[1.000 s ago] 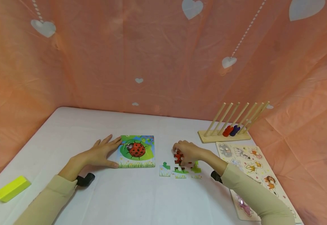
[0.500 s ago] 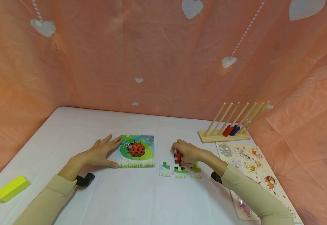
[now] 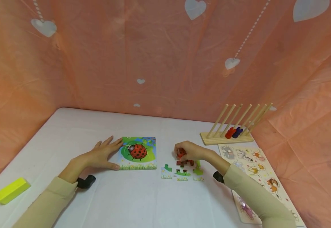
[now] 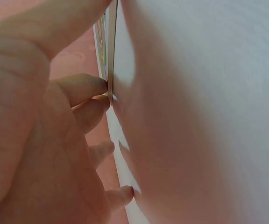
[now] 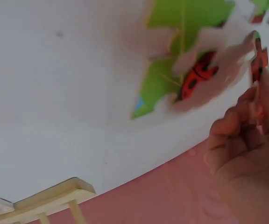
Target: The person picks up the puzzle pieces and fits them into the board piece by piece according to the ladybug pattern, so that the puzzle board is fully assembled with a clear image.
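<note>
My left hand (image 3: 104,155) lies at the left side of a square ladybug picture board (image 3: 138,153). Its fingers are spread, and the fingertips (image 4: 102,86) touch the board's edge in the left wrist view. My right hand (image 3: 191,150) pinches a red jigsaw puzzle piece (image 5: 258,65) between thumb and fingers, raised off the table. Beneath and around it lie several loose puzzle pieces. These include a green-and-red piece (image 5: 160,84), a grassy corner piece (image 3: 166,172), a green bottom piece (image 3: 182,174) and a right-hand piece (image 3: 198,172).
A wooden peg rack (image 3: 226,138) with red and purple pieces stands at the back right. Below it an animal peg puzzle board (image 3: 255,171) lies partly under the right forearm. A yellow-green block (image 3: 12,190) sits at the far left of the white table (image 3: 119,202).
The right hand has lifted the red puzzle piece off the table and tilted it. More of the red piece beneath now shows. The left hand and the board have stayed in place.
</note>
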Demonstrator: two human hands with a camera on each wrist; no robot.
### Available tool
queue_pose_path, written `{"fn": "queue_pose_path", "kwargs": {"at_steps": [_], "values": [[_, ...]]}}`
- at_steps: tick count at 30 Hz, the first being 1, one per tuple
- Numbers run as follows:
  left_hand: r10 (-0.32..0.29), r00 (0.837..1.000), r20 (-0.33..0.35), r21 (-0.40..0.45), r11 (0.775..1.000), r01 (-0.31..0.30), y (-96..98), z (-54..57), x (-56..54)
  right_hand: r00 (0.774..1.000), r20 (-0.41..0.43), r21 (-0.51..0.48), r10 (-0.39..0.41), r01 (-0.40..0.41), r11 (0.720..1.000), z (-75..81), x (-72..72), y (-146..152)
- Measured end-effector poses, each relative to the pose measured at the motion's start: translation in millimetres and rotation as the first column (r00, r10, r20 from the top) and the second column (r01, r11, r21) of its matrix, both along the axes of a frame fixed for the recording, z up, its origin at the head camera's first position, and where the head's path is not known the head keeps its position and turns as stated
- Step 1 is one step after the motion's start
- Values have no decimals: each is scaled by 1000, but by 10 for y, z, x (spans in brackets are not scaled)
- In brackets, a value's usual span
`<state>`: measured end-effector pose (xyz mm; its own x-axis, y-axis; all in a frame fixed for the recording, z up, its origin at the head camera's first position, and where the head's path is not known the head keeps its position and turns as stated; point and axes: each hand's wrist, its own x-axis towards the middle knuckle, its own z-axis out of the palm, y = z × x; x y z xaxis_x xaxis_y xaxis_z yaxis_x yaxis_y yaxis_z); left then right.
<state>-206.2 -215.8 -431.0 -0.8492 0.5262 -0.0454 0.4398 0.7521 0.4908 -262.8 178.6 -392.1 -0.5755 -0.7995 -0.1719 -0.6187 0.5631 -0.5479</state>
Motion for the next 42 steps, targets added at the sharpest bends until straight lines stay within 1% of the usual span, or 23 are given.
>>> {"fn": "queue_pose_path", "kwargs": {"at_steps": [3,6,9,13,18,23,29,32,35,39,42], "values": [[0,1000,0,0,1000,0,-5,6,6,999,44,-57,19,-16,998,9,-79,-76],[5,1000,-3,-3,1000,-5,-11,10,14,998,60,-109,11,-4,994,9,-156,-231],[6,1000,-3,0,1000,-6,-8,15,17,998,57,-145,0,8,989,-17,-222,-437],[2,1000,2,9,1000,-2,7,20,11,999,38,-169,9,-2,986,-52,-264,-728],[3,1000,-6,2,1000,-3,15,21,-4,1000,16,-175,-4,7,985,-63,-249,-1053],[4,1000,-7,-4,1000,-4,15,25,-3,1000,-19,-151,-12,9,989,-91,-175,-1265],[3,1000,-8,-10,1000,-3,0,2,5,992,-119,-137,-37,21,990,-150,-124,-1379],[3,1000,-19,-16,1000,-3,-5,-14,-2,982,-185,-104,-49,30,994,-161,-96,-1400],[4,1000,-16,-20,1000,-4,-3,-18,-3,962,-272,-49,-25,12,999,-181,-59,-1407],[4,1000,-1,-16,1000,-4,-1,-12,-1,923,-384,16,15,-10,1000,-216,-17,-1412],[4,1000,4,-15,1000,-3,-3,-10,0,898,-440,46,12,10,999,-228,4,-1414]]}}
